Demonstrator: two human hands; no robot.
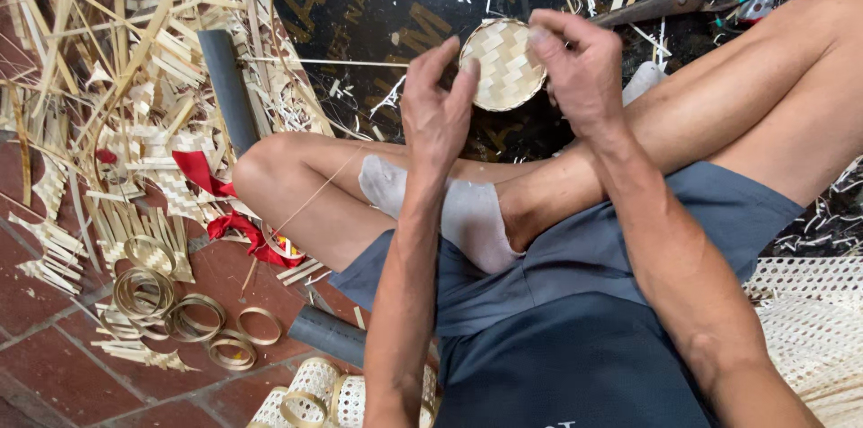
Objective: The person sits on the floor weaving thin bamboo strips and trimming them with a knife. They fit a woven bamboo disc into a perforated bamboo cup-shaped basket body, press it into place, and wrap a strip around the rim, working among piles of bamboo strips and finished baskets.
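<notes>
A small round woven bamboo lid is held up between both hands above my crossed legs. My left hand grips its left rim with thumb and fingers. My right hand pinches its right rim from above. A thin bamboo strip runs down from near my left hand across my knee to the floor.
Piles of bamboo strips and woven offcuts cover the left floor. Several bamboo rings lie on red tiles. A red ribbon, a grey tube, large shears on a dark mat, and white woven mesh surround me.
</notes>
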